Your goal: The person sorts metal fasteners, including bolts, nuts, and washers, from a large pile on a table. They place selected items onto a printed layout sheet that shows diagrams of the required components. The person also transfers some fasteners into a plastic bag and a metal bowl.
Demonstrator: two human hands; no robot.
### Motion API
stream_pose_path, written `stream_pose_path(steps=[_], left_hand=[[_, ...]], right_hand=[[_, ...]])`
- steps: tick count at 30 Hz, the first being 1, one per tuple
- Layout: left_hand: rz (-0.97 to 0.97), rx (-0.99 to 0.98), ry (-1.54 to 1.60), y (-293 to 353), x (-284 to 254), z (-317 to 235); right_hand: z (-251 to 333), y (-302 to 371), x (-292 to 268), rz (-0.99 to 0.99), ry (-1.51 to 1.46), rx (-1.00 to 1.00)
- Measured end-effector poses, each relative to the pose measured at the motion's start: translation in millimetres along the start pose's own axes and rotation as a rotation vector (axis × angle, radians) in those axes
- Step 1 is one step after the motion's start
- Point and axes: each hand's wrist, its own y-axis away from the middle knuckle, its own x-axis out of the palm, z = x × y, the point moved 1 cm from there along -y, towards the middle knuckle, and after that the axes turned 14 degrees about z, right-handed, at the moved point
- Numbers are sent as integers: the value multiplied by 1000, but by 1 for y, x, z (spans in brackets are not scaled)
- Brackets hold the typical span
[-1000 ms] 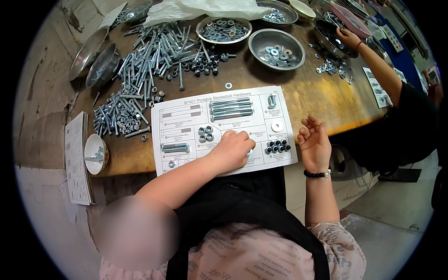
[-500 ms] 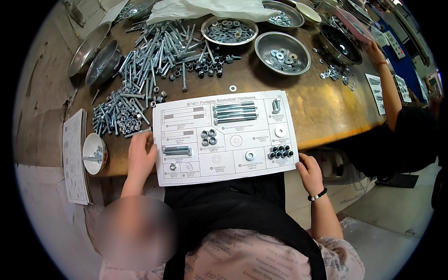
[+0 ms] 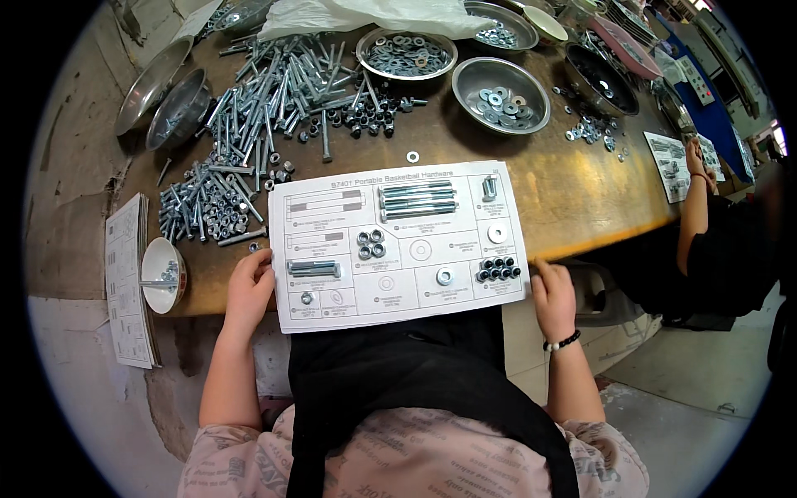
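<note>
A white printed parts sheet (image 3: 407, 310) lies in front of me, its near edge past the table's front. My left hand (image 3: 249, 286) closes on its left edge, and my right hand (image 3: 554, 295) has curled fingers at its lower right edge. Hardware rests on the printed boxes: long bolts (image 3: 418, 202), silver nuts (image 3: 372, 245), shorter bolts (image 3: 314, 269) and black-topped nuts (image 3: 498, 270). A short bolt (image 3: 490, 189) stands above a flat washer (image 3: 497, 233) on the right side. A thick washer (image 3: 445, 276) and a small nut (image 3: 307, 297) are along the bottom.
Beyond the sheet spreads a heap of loose bolts (image 3: 274, 91), with nuts (image 3: 222, 217) nearer. Steel bowls of washers (image 3: 501, 124) stand at the back. A small white bowl (image 3: 153, 290) and stacked sheets (image 3: 124, 274) sit left. A co-worker's arm (image 3: 694, 207) is at right.
My left hand has slid slightly down and left along the sheet's edge. The co-worker's hand has moved from the pink basin down to the sheets at right.
</note>
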Motion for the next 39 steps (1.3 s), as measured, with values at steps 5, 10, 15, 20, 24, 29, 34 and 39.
stream_pose_path(steps=[5,10,15,20,24,29,34,39], left_hand=[[-31,40,-84,1,3,-9],[-40,54,-120,4,5,-18],[-40,84,-124,5,6,-17],[-44,91,-128,4,7,-18],[-46,91,-128,4,7,-18],[-34,96,-121,4,5,-17],[-46,89,-107,3,4,-16],[-57,88,-123,3,3,-17]], right_hand=[[28,-58,-7,10,26,-88],[47,-83,3,183,231,-14],[41,-93,-1,253,39,-12],[43,-97,2,139,113,-40],[39,-95,-2,225,51,-131],[35,-98,-12,350,-40,-67],[37,-99,-9,370,37,-44],[38,-103,-8,454,-48,6]])
